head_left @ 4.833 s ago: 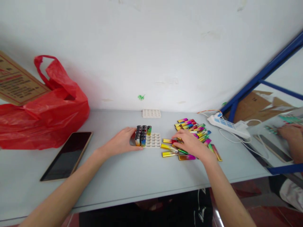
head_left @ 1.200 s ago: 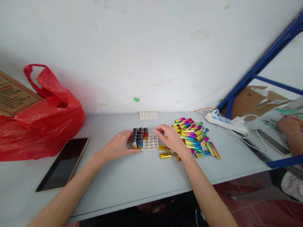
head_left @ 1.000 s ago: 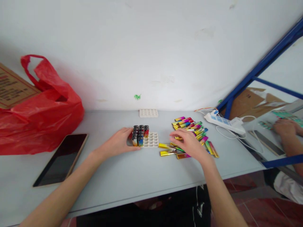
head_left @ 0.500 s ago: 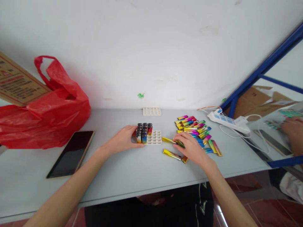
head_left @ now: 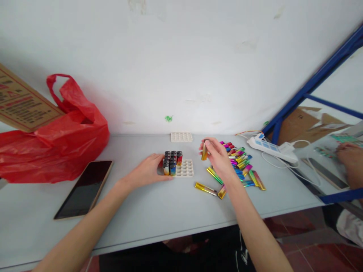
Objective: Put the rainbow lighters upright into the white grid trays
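Note:
My left hand (head_left: 149,168) curls round the left end of a white tray (head_left: 185,169) with round hollows, thumb along its front and fingers behind. Several black-topped lighters (head_left: 172,164) stand upright in the tray's left part; the hollows on its right show bare. Up off the table, to the right of the tray, my right hand (head_left: 217,153) pinches a gold lighter (head_left: 204,152), held upright. Beyond that hand lies a pile of shiny multicoloured lighters (head_left: 242,162), partly hidden by it. A single gold and silver lighter (head_left: 205,188) lies nearer the front.
A second white tray (head_left: 181,136) sits against the wall. On the left are a dark-screened tablet (head_left: 83,189), a red plastic bag (head_left: 76,132) and a cardboard box (head_left: 25,102). A power strip (head_left: 272,147) with cables lies right, by a blue frame (head_left: 300,96); another person's hand (head_left: 350,160) shows beyond.
My right hand has risen from the lighters on the table, moving away from me, and brought a gold lighter upright. My left hand stays at the tray's left end.

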The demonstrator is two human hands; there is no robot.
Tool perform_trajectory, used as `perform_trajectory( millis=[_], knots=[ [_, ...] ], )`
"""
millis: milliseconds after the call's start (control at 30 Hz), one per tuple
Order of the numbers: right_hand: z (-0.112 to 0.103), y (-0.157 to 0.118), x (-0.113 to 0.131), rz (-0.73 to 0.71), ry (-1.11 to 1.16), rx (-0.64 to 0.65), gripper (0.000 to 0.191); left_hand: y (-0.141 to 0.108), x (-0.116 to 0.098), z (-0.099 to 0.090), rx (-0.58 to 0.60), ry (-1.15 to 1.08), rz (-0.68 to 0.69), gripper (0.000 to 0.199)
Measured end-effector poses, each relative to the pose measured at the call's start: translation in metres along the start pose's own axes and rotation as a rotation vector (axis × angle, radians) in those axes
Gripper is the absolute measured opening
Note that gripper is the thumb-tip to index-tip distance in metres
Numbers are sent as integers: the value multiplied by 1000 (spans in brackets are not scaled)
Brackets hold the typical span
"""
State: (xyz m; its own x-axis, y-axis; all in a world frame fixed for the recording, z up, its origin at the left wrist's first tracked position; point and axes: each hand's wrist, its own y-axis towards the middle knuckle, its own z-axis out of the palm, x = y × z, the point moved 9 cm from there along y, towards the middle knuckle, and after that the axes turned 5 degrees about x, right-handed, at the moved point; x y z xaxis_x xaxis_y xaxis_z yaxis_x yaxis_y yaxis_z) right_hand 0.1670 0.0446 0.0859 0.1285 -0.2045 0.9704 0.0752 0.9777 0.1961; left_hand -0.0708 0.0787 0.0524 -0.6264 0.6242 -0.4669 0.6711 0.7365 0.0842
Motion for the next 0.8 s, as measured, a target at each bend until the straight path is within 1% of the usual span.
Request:
perform_trajectory(
  millis=[67, 100, 133, 200, 300, 433, 500, 600, 800],
  knots=[
    [23, 10, -4, 33, 4, 126, 36, 0, 0, 0, -2, 1, 3, 51],
    [33, 13, -8, 53, -43, 184, 35, 0, -1, 0, -1, 3, 5, 51],
    [39, 15, -13, 63, -118, 227, 35, -1, -1, 0, 0, 6, 3, 51],
    [45, 16, -20, 38, -308, 254, 36, -1, -2, 0, 6, 9, -5, 52],
    [41, 11, -22, -60, -554, 190, 40, 0, -2, 1, 26, 12, -15, 54],
    [33, -1, -16, -117, -714, 86, 55, 0, -3, 0, 29, 19, -27, 53],
    [32, -5, -13, -117, -755, 53, 56, 0, -4, -1, 33, 19, -22, 52],
    [33, -9, -10, -119, -788, 17, 51, 0, -4, 0, 32, 22, -10, 52],
    [40, -13, -13, -125, -778, 29, 39, -1, 3, 3, 23, 17, -17, 53]
  ],
)
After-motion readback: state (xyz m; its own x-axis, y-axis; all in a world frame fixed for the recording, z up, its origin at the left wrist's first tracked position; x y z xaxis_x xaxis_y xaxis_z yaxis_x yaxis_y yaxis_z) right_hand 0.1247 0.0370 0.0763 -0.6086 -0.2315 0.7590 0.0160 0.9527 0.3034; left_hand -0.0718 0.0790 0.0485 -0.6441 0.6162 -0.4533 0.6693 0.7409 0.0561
